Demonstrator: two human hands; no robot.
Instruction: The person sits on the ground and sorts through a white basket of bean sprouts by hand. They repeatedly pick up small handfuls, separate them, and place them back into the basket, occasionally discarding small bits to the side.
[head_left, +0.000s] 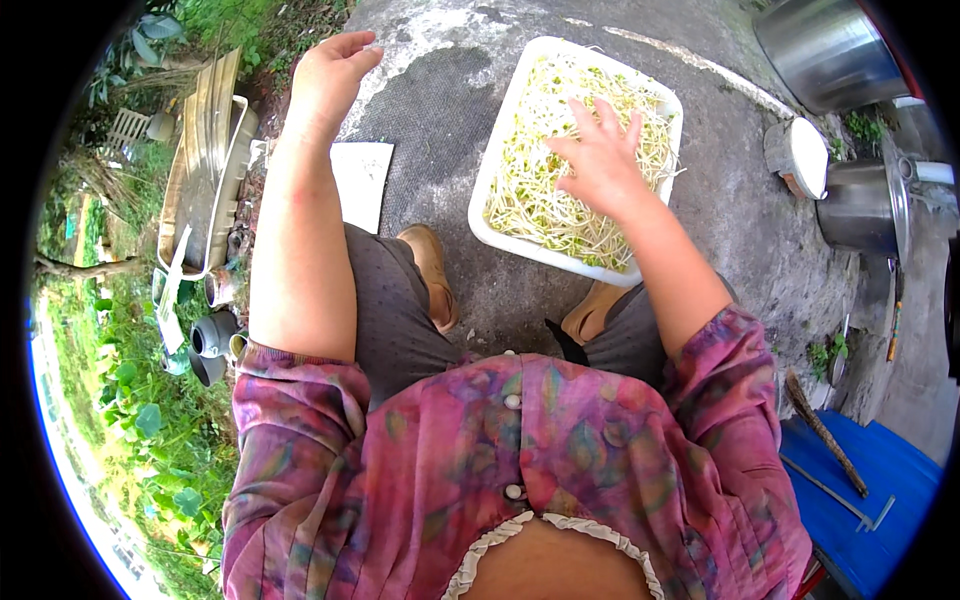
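Note:
Between and beyond my feet, a white rectangular tray (484, 205) sits on the ground, heaped with bean sprouts (545, 130) that have pale stems and yellow-green heads. My right hand (602, 160) is over the right half of the heap, fingers spread, with nothing seen in it. Whether its fingertips touch the sprouts I cannot tell. To the left of the tray my left hand (335, 80) is held out over the ground, its thumb and forefinger pointing right with a small gap between them. No object shows in it; its other fingers are mostly hidden.
A flat white piece (365, 180) lies partly behind my left forearm. At the right stand large metal pots (830, 55) and a white bucket (795, 155). A stick (825, 435) rests on a blue sheet (870, 500). A long planter (240, 150) and plants line the left.

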